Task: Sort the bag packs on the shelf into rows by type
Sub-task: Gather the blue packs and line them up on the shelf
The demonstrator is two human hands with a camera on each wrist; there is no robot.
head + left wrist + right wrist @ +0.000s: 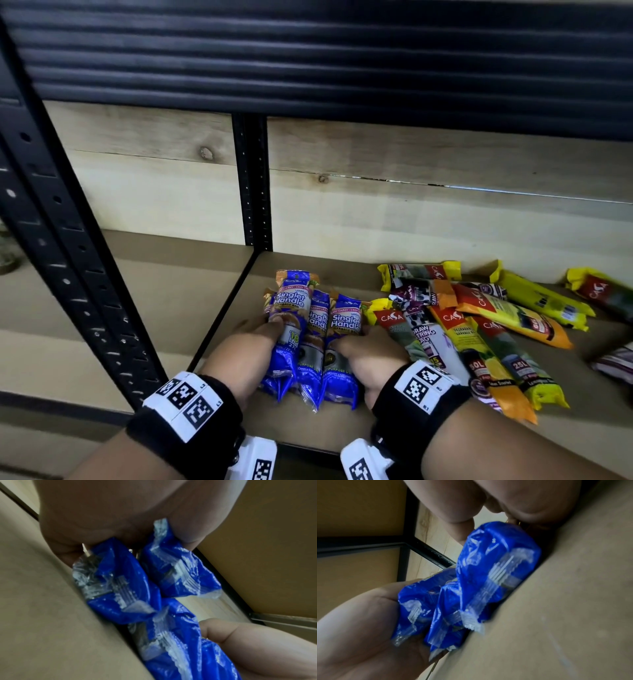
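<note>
Three blue Singlet Handle garbage bag packs [317,342] lie side by side on the brown shelf board [308,428], their long sides touching. My left hand [253,339] grips the left pack [289,308] from its left side, thumb on top. From the other side my right hand [370,353] holds the right pack [344,322], fingers curled against its edge. The left wrist view shows the crimped blue pack ends [123,588] coming out from under my left palm [102,520]. In the right wrist view my right hand's fingers [453,500] curl over the blue packs [488,568].
A loose heap of mixed packs lies to the right: red-and-yellow Casa packs [486,346], purple drawstring packs [423,329] and yellow packs [541,298]. A black upright post [255,185] stands behind the blue packs. The upper shelf's dark edge [308,68] overhangs.
</note>
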